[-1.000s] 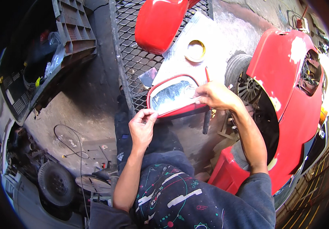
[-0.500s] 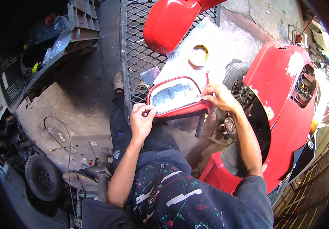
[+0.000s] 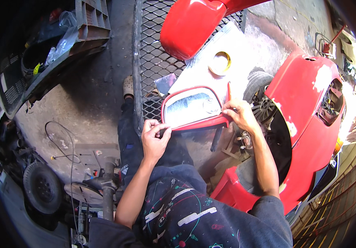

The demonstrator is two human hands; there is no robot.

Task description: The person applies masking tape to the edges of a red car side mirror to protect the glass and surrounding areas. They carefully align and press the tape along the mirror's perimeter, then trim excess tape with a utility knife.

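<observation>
Fingers of left hand (image 3: 154, 141) and right hand (image 3: 244, 118) are pinched, hold unclear. Lengthwise between them, the red-rimmed mirror (image 3: 188, 110) is set

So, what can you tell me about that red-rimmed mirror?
The mirror has a glossy red rim, rounded corners and a pale border round a silvery, glass-like face. It faces up at the near end of the mesh bench. The left hand seems to touch its lower left corner, the right hand its right edge. Its underside is hidden.

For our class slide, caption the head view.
Left grip and right grip at a shiny, rounded, red-framed mirror.
</observation>
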